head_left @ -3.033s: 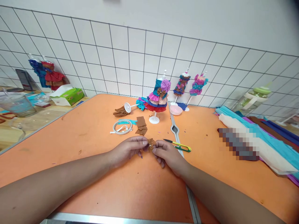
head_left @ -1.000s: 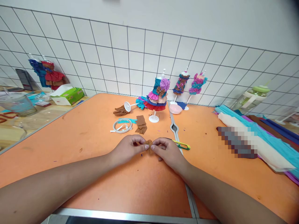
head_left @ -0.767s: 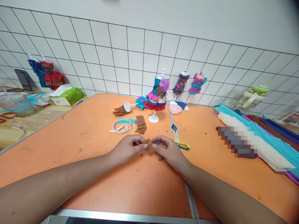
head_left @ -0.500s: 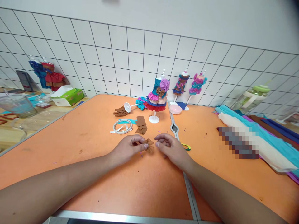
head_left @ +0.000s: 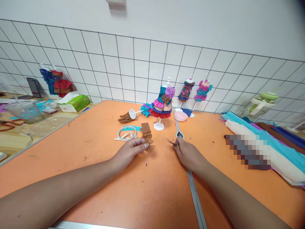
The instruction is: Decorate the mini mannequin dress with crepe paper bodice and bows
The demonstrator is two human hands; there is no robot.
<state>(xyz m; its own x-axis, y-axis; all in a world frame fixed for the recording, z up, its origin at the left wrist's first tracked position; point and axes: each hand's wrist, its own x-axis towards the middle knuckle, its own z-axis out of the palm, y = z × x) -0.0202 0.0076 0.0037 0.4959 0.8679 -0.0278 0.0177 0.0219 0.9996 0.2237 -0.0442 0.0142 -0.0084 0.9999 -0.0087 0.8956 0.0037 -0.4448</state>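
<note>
Between the thumb and fingers of my left hand (head_left: 133, 149) is a gathered brown crepe paper bow (head_left: 150, 147), its pleats fanned out. My right hand (head_left: 189, 152) is closed around small scissors (head_left: 171, 142), with the thin blades pointing left toward the bow and the handles mostly hidden. Just beyond the left hand lie brown crepe paper pieces (head_left: 146, 128) and a roll of white tape (head_left: 120, 133). Behind them stands a small dress form (head_left: 164, 105) in a layered, ruffled paper dress with a brown bow at its waist.
A pink bowl (head_left: 181, 116) sits near two more dressed forms at the wall. Another form (head_left: 132, 113) lies on its side. Rolls of coloured crepe paper (head_left: 252, 132) fill the right side. A green tissue pack (head_left: 77, 102) and a glass jug (head_left: 25, 111) stand at the left.
My right hand has moved right, away from the bow, and picked up the scissors from the table. My left hand still holds the bow. The view has tilted up slightly.
</note>
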